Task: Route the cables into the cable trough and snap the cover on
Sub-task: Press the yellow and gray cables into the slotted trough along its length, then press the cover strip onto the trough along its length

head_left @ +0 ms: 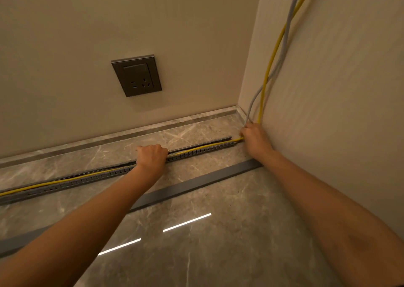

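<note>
left hand (150,157) sits right on cable trough (196,151), that stretch hidden, fingertips tucked under, can't tell if it grips anything. right hand (254,139) curls round yellow cable (264,85) and grey cable (250,106) in far right corner, bend down into trough out of sight. grey cable inside trough: too close in colour to tell. both cables cut off at top edge. trough and cover (196,185) run off left edge, left forearm hides chunk of cover. socket (136,75) markings too small to read.

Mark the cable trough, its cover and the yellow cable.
cable trough (196,154): head view, near slotted wall.
cover (196,184): head view, flat top, lying on the floor.
yellow cable (273,57): head view, stretch hanging down the right wall.
</note>
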Available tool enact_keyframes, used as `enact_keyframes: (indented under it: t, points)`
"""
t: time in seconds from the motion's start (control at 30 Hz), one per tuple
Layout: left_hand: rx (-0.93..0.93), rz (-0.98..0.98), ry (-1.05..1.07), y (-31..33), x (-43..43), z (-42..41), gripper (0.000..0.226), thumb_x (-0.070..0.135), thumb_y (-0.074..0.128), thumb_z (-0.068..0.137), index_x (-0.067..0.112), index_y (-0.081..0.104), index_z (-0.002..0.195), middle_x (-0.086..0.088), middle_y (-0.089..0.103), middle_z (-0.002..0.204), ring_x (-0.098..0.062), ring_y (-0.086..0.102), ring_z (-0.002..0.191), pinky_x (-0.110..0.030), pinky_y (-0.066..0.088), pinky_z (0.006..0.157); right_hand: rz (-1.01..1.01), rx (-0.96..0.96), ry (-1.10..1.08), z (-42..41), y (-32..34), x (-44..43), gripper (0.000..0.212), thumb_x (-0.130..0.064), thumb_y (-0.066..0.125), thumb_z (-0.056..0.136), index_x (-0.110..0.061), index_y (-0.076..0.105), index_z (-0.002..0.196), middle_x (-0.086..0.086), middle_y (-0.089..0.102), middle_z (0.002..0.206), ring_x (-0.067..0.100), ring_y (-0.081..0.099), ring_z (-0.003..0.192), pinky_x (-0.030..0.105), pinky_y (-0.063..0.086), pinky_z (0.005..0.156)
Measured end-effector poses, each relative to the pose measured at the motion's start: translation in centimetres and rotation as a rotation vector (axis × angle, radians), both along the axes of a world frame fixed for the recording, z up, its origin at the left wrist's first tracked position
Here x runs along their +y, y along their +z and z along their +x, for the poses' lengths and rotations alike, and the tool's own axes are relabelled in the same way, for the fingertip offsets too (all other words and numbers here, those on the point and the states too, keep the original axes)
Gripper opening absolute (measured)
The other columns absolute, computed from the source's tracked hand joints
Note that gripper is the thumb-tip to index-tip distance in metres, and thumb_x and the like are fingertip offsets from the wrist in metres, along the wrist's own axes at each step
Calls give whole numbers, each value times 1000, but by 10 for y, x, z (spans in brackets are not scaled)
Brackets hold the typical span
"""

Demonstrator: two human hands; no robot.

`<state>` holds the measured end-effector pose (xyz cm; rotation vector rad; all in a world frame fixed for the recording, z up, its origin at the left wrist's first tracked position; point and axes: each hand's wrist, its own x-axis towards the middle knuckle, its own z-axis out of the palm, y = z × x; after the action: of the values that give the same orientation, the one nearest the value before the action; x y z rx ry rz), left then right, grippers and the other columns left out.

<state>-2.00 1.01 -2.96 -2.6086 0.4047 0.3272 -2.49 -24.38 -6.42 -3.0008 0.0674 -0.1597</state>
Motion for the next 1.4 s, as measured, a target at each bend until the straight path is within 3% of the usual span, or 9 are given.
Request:
enact_keyframes:
  t: [0.1, 0.17, 0.27, 0.33, 0.47, 0.67, 0.77, 0.93, 1.4]
  points:
    - [-75, -82, -36, 4, -3, -6, 29, 7, 47, 96, 10, 54, 123, -9, 57, 124, -26, 58, 113, -36, 44, 98, 232, -66, -15, -10, -2, 3, 29, 12, 50, 80, 5, 62, 106, 23, 58, 115, 33, 47, 118, 34, 34, 104]
    - [-93, -243, -117, 6, -15, -10, 28, 18, 47, 97, 6, 53, 122, -13, 55, 125, -29, 57, 112, -37, 47, 92, 357, -74, -13, -15, 2, 11, 17, 6, 58, 77, -1, 66, 91, 20, 62, 100, 30, 54, 102, 36, 42, 92]
    - [154, -376, -120, 8, -36, -24, 57, 51, 53, 88, 5, 53, 122, -14, 56, 126, -31, 55, 115, -39, 47, 93, 526, 268, 45, -24, 12, 20, 17, -13, 74, 75, -19, 61, 65, -1, 60, 66, 9, 54, 63, 22, 43, 60]
    - [292, -308, -150, 3, -42, -32, 67, 55, 63, 80, 5, 51, 123, -14, 55, 129, -30, 53, 118, -37, 45, 95, 489, 509, 104, -32, 15, 24, 17, -22, 78, 72, -19, 62, 68, -9, 56, 62, 1, 49, 58, 14, 39, 55]
    - [312, -322, -242, -6, -38, -35, 50, 36, 63, 86, 3, 52, 122, -17, 53, 129, -31, 53, 117, -37, 45, 94, 320, 531, 125, -37, 12, 18, 35, -15, 82, 67, -5, 66, 96, 1, 56, 85, 14, 51, 80, 19, 37, 59]
    - [254, -465, -140, -6, -13, -32, 46, 26, 63, 87, 3, 43, 122, -19, 54, 126, -33, 53, 117, -40, 44, 92, 238, 380, 99, -40, 9, 16, 30, -24, 76, 73, -15, 50, 86, 11, 55, 97, 22, 50, 91, 29, 36, 73]
    - [238, -456, -106, -4, 6, -23, 38, 25, 62, 88, 3, 50, 116, -17, 55, 124, -32, 53, 114, -40, 45, 90, 260, 299, 85, -34, 12, 25, 22, -14, 70, 79, -6, 60, 97, 17, 63, 107, 28, 58, 101, 27, 37, 75]
    - [149, -342, -73, 2, 24, -9, 40, 24, 60, 88, 5, 51, 123, -17, 52, 129, -31, 52, 118, -38, 45, 93, -39, 162, 114, -23, 5, 49, 27, -11, 59, 85, -8, 55, 112, 13, 58, 124, 29, 51, 116, 37, 39, 98]
    - [-5, -418, -290, -16, -17, 10, 34, 14, 53, 92, 3, 48, 124, -13, 44, 132, -29, 45, 120, -38, 42, 94, -86, 57, 37, -11, 11, 29, 27, -19, 65, 82, -3, 62, 104, 12, 51, 120, 27, 42, 118, 34, 34, 99]
